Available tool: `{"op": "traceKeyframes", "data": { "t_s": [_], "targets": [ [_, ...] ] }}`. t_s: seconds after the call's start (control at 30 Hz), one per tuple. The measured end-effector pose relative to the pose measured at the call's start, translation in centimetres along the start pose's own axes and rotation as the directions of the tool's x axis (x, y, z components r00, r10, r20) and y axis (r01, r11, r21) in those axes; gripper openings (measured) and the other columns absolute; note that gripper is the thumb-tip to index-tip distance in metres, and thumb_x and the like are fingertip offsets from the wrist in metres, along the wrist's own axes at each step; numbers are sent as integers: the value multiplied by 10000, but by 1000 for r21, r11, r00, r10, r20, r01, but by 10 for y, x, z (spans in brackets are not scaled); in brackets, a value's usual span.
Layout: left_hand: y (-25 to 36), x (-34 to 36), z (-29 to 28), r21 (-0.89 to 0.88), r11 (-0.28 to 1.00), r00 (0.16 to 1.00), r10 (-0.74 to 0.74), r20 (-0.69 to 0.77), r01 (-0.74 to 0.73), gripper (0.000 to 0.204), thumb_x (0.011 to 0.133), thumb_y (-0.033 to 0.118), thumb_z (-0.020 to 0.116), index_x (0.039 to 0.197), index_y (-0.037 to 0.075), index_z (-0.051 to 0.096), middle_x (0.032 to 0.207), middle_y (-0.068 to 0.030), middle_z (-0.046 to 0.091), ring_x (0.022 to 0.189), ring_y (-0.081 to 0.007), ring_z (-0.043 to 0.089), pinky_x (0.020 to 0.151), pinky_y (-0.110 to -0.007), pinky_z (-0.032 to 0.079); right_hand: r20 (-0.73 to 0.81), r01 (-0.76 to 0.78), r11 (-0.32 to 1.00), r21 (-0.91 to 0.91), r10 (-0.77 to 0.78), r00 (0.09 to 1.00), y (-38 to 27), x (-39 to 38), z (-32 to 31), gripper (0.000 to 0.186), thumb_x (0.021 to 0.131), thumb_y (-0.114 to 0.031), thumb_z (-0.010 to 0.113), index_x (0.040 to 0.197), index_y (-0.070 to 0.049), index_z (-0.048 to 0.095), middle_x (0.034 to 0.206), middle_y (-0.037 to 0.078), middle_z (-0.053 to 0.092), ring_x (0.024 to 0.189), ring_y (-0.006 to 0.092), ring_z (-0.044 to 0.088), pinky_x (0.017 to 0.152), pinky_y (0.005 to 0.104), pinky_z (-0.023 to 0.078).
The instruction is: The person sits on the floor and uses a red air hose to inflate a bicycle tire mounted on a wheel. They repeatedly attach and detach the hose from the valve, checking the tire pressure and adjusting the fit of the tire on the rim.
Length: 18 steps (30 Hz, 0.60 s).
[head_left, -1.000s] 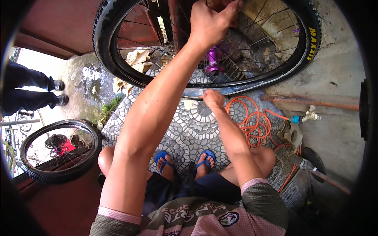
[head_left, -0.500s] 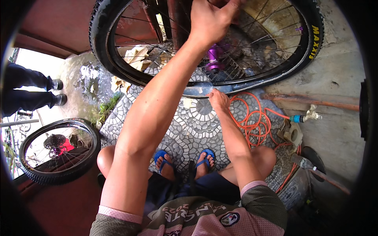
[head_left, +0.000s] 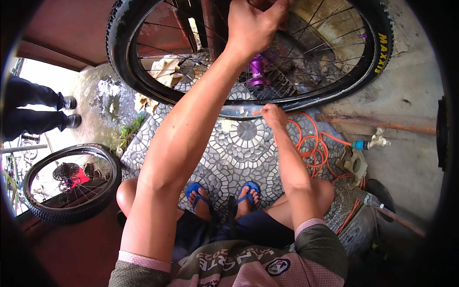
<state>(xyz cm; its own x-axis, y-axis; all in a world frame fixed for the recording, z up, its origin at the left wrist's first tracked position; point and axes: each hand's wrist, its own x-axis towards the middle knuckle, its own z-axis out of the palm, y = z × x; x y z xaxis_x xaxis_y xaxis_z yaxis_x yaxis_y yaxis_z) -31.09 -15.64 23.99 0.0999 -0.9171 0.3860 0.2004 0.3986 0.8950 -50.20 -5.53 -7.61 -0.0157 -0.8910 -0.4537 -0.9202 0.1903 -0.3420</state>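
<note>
Left of the bicycle wheel (head_left: 258, 71), toward its near side, is a second wheel (head_left: 65, 171), perhaps leaning. Before the bicycle wheel, sandals (head_left: 250, 185) stand on the paving (head_left: 229, 167); the hose (head_left: 338, 139) lies to the bicycle wheel's near right, the tap (head_left: 379, 139) farther right.

Daylight burns out the far left of the frame and glares off the wet ground (head_left: 109, 91) at upper left. The lower corners sink into shadow, the central paving (head_left: 229, 165) stays evenly lit, and black fisheye vignetting bends the edges.
</note>
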Motion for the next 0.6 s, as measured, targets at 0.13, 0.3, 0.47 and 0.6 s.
{"op": "traceKeyframes", "data": {
  "t_s": [0.13, 0.3, 0.47, 0.6],
  "targets": [
    [-1, 1, 2, 62, 998, 1000, 16, -5, -16, 312, 978, 272, 750, 838, -1, 698, 687, -6, 656, 591, -72, 575, 549, -252, 461, -25, 113, 981, -161, -118, 993, -13, -2, 24, 167, 886, -352, 707, 944, -212, 778, 955, 107, 764, 918, 366, 726, 821, 487, 570],
    [0, -1, -2, 15, 1000, 1000, -4, 0, 4, 318, 980, 279, 747, 837, 0, 698, 675, -8, 650, 585, -84, 581, 548, -263, 466, 89, 18, 998, 65, -24, 996, -25, -10, 22, 210, 915, -361, 678, 931, -174, 774, 1008, 139, 761, 972, 371, 723, 857, 474, 571],
    [-1, 0, 2, 35, 999, 1000, 22, 11, -22, 333, 983, 286, 745, 810, 8, 682, 666, -7, 645, 588, -84, 578, 547, -267, 458, 37, 152, 984, -97, -149, 988, -44, 2, 31, 229, 936, -341, 618, 954, -202, 800, 982, 115, 777, 967, 363, 743, 858, 487, 587],
    [-4, 2, 6, 34, 998, 999, 46, -1, -46, 337, 985, 279, 742, 793, 12, 671, 668, -11, 641, 595, -86, 586, 551, -270, 471, -25, -2, 998, -64, 0, 1000, -38, -8, 29, 198, 926, -327, 649, 995, -208, 791, 1023, 101, 778, 1016, 346, 736, 891, 476, 573]
  ]
}}
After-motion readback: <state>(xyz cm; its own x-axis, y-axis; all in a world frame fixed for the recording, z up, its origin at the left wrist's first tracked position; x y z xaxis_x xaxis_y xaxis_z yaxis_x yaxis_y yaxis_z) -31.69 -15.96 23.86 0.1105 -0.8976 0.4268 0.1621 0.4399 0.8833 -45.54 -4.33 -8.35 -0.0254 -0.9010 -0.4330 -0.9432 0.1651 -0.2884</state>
